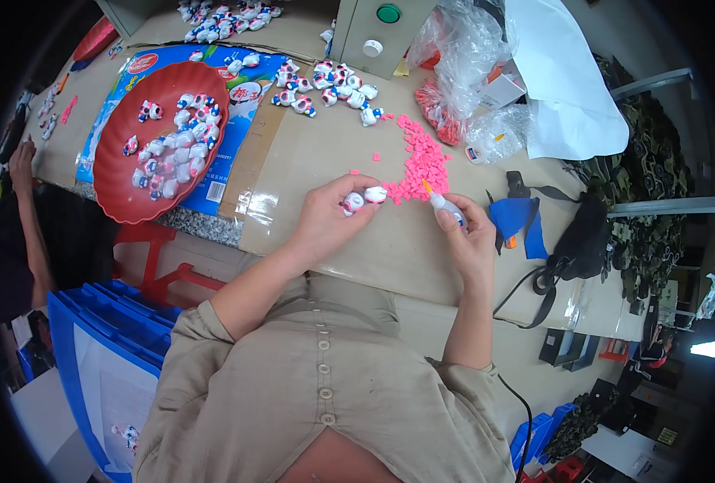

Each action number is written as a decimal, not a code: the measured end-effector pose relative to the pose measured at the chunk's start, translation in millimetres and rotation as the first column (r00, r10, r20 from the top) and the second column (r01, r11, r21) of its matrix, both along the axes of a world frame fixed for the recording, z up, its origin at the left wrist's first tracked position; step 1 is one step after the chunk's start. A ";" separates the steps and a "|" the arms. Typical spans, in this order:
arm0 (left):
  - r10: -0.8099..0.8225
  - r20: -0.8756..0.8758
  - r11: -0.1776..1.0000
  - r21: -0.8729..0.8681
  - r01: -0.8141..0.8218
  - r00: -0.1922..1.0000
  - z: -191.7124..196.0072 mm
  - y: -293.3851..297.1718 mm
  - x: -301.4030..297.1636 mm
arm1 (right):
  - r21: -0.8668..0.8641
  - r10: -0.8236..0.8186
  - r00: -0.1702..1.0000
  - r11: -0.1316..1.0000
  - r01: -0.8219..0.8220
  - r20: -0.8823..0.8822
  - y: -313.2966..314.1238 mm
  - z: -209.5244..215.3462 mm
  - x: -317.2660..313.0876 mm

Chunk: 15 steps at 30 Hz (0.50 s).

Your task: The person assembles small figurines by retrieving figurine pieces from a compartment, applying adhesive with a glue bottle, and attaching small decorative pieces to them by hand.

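Note:
My left hand (329, 213) is closed on small white figurines (353, 203) with pink and blue markings, held at the fingertips; two white rounded parts show. In my right hand (472, 241) is a small white glue bottle (448, 209), its yellow-orange nozzle pointing up and left. Between the hands and just beyond them, small bright pink pieces (423, 161) lie in a loose heap on the table. The nozzle tip is near the heap's right edge. A few single pink pieces lie apart, close to my left hand.
To the left, a red scalloped tray (114, 181) holds many figurines, over blue printed cardboard (245, 105). More figurines (345, 84) lie at the back, before a grey machine box (382, 32) with a green button. Plastic bags (458, 48), blue cloth (518, 221) and black straps (575, 241) lie right.

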<state>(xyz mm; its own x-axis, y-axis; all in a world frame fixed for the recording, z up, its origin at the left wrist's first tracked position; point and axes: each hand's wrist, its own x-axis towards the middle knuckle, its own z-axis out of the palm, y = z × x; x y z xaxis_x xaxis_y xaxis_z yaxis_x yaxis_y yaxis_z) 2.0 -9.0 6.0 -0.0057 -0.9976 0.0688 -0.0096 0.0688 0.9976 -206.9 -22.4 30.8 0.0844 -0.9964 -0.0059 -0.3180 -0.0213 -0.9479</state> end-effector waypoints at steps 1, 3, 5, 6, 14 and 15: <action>0.001 -0.003 1.000 -0.001 -0.001 1.000 -0.4 0.1 0.5 | -0.001 0.001 1.000 1.000 -0.001 -0.003 -1.6 1.2 0.9; 0.001 -0.050 1.000 -0.009 -0.001 0.999 -1.2 0.1 1.3 | -0.006 0.080 0.991 0.997 -0.082 -0.109 -4.4 5.4 4.9; -0.002 -0.066 1.000 -0.005 0.002 0.998 -0.9 0.3 2.5 | -0.006 0.088 0.992 0.996 -0.089 -0.095 -5.7 9.8 12.8; -0.005 -0.080 1.000 0.000 0.005 0.997 -0.7 0.4 3.1 | -0.005 0.096 0.992 0.995 -0.097 -0.077 -6.7 11.0 15.1; -0.045 -0.208 0.993 0.096 0.066 0.977 7.3 -1.0 11.3 | 0.202 0.037 0.895 0.969 -0.140 0.444 -14.1 8.4 15.3; -0.059 -0.250 0.980 0.169 0.103 0.966 11.9 -0.9 12.5 | 0.199 0.026 0.889 0.971 -0.130 0.457 -14.1 8.7 15.9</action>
<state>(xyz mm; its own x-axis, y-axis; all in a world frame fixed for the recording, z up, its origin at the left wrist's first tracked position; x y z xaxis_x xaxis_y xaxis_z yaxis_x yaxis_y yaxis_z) 14.6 -9.9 17.8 -0.0923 -0.9905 -0.1016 0.2326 -0.1206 0.9651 -191.0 -36.5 39.6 0.2073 -0.9644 -0.1643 0.1363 0.1948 -0.9713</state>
